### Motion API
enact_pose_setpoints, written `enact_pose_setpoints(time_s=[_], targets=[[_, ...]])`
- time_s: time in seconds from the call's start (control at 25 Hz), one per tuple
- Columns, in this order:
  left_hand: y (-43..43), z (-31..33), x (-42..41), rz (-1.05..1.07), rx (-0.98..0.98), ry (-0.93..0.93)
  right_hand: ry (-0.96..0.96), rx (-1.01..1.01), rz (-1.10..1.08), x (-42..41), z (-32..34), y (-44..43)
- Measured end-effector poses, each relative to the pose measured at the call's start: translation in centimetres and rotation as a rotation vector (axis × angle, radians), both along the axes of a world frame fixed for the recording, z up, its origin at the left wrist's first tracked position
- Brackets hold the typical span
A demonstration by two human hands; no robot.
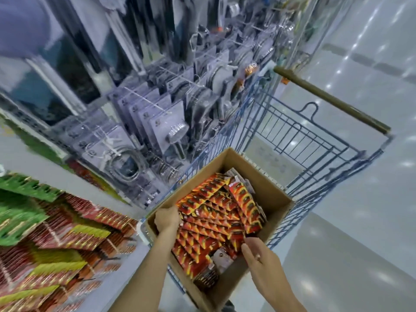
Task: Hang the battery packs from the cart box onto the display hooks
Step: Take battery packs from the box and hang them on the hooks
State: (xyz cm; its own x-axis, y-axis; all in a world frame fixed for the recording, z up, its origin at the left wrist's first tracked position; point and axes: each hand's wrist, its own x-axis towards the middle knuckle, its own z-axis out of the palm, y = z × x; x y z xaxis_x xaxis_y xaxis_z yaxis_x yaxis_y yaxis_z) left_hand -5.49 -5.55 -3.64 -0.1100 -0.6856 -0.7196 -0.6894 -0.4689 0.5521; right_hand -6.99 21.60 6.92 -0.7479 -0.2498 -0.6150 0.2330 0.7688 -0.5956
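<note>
Head view: cardboard box [273, 200] sits in blue wire cart [315, 140], open top. Box full of red/orange battery packs [216, 212], stacked in overlapping rows.
L hand [167, 218] inside box at near-left edge, fingers curled onto pack stack; actual pinch unclear, can't tell.
R hand [258, 255] over box near-right side, fingers loose, touching pack edge, holding nothing.
Display hooks [157, 104] w/ clear blister packs left of cart, blurred.
Red/green packs [51, 233] hanging lower left.
</note>
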Motion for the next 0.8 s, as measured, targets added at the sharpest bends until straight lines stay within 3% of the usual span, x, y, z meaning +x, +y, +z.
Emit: enact_pose_setpoints(time_s=[0.44, 0.6, 0.8], targets=[[1.5, 1.0, -3.8, 0.142, -0.010, -0.178, 0.018, 0.059, -0.014, -2.4, -0.2, 2.5], [3.2, 3.7, 0.1, 0.117, -0.092, -0.041, -0.022, -0.030, -0.024, -4.2, 0.0, -0.3], [5.3, 6.9, 6.1, 0.125, 0.229, 0.148, -0.157, -0.185, -0.136, -9.3, -1.9, -7.2]])
